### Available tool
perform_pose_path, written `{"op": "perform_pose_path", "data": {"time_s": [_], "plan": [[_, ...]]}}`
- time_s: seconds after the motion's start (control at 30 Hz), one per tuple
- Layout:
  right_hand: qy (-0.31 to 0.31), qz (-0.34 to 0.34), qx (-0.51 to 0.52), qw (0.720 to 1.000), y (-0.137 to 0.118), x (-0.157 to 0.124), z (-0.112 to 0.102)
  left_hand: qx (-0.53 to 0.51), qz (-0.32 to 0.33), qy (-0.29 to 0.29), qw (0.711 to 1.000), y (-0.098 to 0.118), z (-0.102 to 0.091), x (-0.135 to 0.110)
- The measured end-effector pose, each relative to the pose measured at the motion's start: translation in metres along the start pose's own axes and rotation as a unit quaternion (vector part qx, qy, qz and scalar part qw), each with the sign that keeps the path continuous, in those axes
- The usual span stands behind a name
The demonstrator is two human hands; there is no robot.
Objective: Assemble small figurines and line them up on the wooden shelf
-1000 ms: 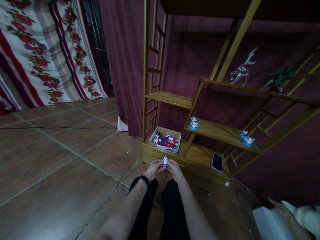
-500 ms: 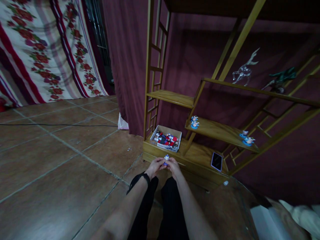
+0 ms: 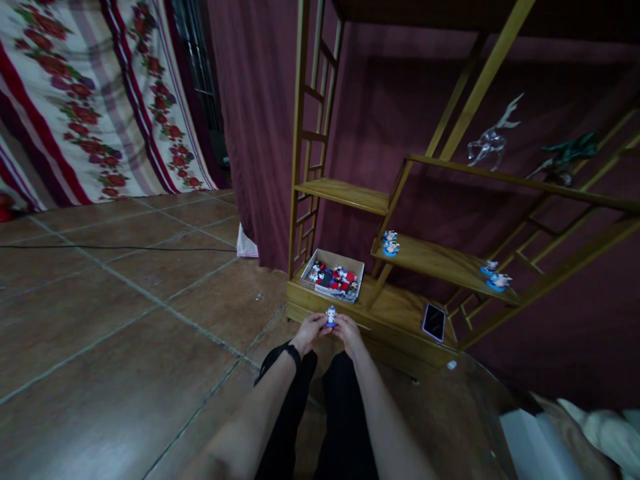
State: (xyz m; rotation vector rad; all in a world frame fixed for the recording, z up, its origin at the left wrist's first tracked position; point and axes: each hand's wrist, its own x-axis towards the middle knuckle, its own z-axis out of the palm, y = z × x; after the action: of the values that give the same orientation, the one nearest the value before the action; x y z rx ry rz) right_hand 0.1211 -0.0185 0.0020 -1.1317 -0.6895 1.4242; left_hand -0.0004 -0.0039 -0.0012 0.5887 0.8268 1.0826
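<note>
A small blue and white figurine sits between my two hands, just in front of the wooden shelf unit's bottom board. My left hand pinches it from the left and my right hand from the right, fingers closed on it. Behind it on the bottom board stands a white box with several small figurines inside. A pair of blue-based figurines stands on the middle shelf's left end, another pair at its right end.
A phone lies flat on the bottom board to the right. A clear glass deer and a dark green ornament stand on the upper shelf. Maroon curtain behind, floral cloth at left, tiled floor with a black cable.
The figurine has been turned a little between my fingers and stands upright again. My hands stay together in nearly the same place; the view shifted slightly.
</note>
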Motion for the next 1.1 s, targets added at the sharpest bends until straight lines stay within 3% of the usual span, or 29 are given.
{"op": "perform_pose_path", "data": {"time_s": [0.6,1.1], "plan": [[-0.042,-0.014,0.003,0.999,0.004,0.004,-0.005,0.008,0.012,0.004,1.0,0.003,-0.002,0.0],[0.022,-0.02,0.047,0.998,0.004,0.007,0.003,0.019,0.027,0.023,0.999,0.001,-0.001,0.001]]}}
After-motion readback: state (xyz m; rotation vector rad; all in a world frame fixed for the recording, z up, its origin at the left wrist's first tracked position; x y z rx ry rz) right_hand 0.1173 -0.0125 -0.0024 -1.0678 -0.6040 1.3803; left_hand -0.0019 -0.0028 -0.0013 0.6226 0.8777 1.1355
